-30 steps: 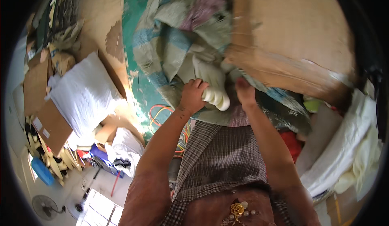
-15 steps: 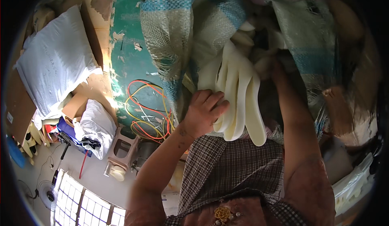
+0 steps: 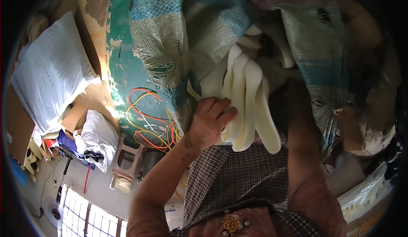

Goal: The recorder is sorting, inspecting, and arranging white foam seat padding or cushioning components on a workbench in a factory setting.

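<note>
My left hand [image 3: 209, 121] grips a bunch of cream-white flat foam pieces [image 3: 247, 101] that hang out of the mouth of a large woven sack [image 3: 170, 37] with blue and grey checks. My right forearm [image 3: 304, 139] runs up into the dark opening of the sack; the right hand itself is hidden in shadow inside, among more white pieces [image 3: 272, 46], and I cannot tell what it holds.
A tangle of red, orange and yellow cables [image 3: 148, 118] lies on the green floor [image 3: 123, 46]. At the left lie a big white sack [image 3: 51, 84], a smaller white bag [image 3: 100, 137] and cardboard [image 3: 17, 122]. White bags [image 3: 365, 190] sit at the lower right.
The view has swung closer to the sack's mouth. The white pieces have come further out in my left hand, and my right hand has gone deeper into the sack.
</note>
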A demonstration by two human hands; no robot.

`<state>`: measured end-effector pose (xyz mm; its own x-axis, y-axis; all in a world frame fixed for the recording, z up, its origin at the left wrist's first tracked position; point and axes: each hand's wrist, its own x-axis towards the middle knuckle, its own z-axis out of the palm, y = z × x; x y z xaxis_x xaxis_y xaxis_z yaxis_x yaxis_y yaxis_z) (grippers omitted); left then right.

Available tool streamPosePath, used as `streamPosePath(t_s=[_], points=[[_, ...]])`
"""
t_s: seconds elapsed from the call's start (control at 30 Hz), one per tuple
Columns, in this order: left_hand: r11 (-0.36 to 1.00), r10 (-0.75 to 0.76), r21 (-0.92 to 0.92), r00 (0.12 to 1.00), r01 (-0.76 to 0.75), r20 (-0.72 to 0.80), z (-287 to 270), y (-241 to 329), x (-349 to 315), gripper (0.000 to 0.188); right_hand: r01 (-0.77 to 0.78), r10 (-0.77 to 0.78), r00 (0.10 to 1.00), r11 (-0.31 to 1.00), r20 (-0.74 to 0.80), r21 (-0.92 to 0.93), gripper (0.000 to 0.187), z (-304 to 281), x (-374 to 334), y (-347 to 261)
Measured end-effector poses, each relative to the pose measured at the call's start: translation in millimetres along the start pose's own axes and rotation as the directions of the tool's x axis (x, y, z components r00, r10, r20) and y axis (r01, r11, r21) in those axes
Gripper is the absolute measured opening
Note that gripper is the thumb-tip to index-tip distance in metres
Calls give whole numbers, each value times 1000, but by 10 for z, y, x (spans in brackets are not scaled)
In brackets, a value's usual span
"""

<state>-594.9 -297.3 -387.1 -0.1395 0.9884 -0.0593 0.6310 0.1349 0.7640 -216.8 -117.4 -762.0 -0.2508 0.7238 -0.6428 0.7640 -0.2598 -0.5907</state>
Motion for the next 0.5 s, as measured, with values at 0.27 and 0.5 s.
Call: streamPosePath(t_s=[0.27,0.5], points=[[983,-158,-133,946,125,-283,97,270,694,43,-3,2,1000,994,6,109,48,-943,-1004,96],[992,-55,-129,948,15,-315,162,446,867,32,-27,14,998,974,57,224,48,-467,-887,-152]])
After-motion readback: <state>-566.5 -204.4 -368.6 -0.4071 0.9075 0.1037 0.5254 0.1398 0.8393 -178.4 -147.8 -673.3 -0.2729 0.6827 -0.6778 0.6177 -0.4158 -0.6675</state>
